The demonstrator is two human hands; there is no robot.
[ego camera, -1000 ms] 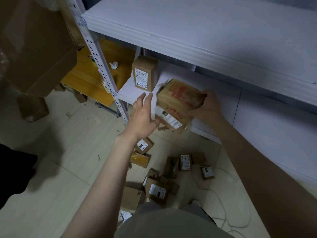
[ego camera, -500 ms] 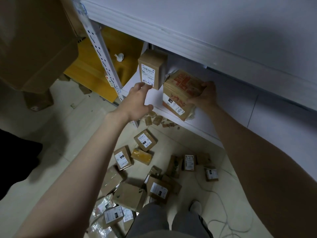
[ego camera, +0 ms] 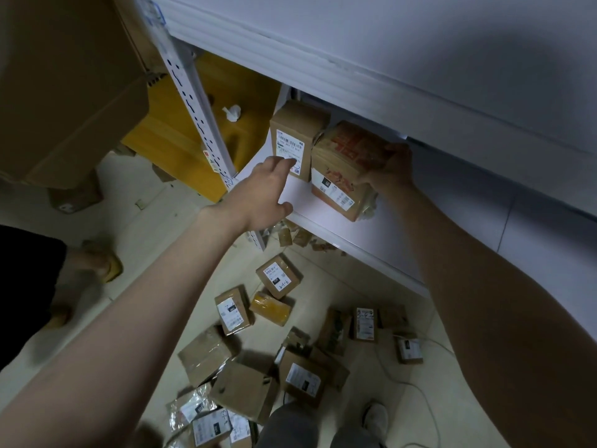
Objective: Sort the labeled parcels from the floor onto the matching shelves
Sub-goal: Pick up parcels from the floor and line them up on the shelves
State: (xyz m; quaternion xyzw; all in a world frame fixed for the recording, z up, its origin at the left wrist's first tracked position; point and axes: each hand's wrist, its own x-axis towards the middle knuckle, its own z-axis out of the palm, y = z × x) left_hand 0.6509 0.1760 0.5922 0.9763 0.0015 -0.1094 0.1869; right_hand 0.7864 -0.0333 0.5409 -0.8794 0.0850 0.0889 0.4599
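Right hand (ego camera: 389, 171) is gripping the taped red-printed carton (ego camera: 342, 169) by its right edge, probably light, stiff, slick; left hand (ego camera: 268, 192), fingers straight, is touching the upright box (ego camera: 295, 134).

Dim light. A pale tiled floor (ego camera: 155, 221) carries a loose white cable (ego camera: 415, 387); a yellow wooden board (ego camera: 181, 124) stands behind.

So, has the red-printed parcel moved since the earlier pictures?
Yes: the red-printed parcel went from the shelf edge inward, now beside the upright labelled box.
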